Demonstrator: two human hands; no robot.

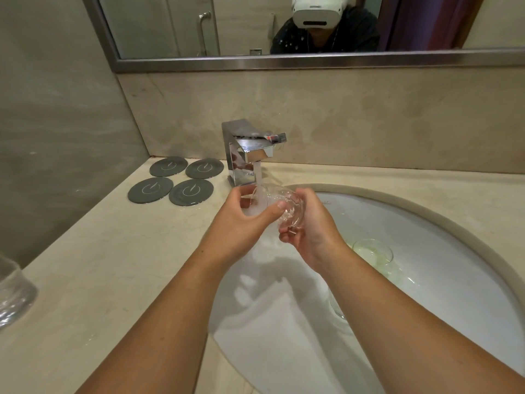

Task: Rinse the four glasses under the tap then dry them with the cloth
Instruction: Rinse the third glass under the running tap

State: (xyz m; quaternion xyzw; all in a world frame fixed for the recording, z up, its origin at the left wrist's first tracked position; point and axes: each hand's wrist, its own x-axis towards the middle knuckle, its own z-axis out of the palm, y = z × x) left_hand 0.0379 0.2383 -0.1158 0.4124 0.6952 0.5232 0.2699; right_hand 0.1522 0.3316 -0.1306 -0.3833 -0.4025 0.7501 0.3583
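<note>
Water runs from the square chrome tap (pixel 250 152) into a clear glass (pixel 279 201) tipped on its side under the stream. My left hand (pixel 241 220) grips the glass at its mouth, thumb across the top. My right hand (pixel 309 226) holds its base from the right. A second glass (pixel 373 251) stands in the white sink (pixel 443 268) to the right of my right wrist. Part of a third glass (pixel 336 308) shows under my right forearm. Another glass (pixel 12 294) stands on the counter at the far left edge. No cloth is in view.
Several round grey coasters (pixel 170 186) lie on the beige counter (pixel 108 280) left of the tap. A steel-framed mirror (pixel 284 64) hangs above the stone backsplash and reflects a person in a white headset. A wall closes off the left side.
</note>
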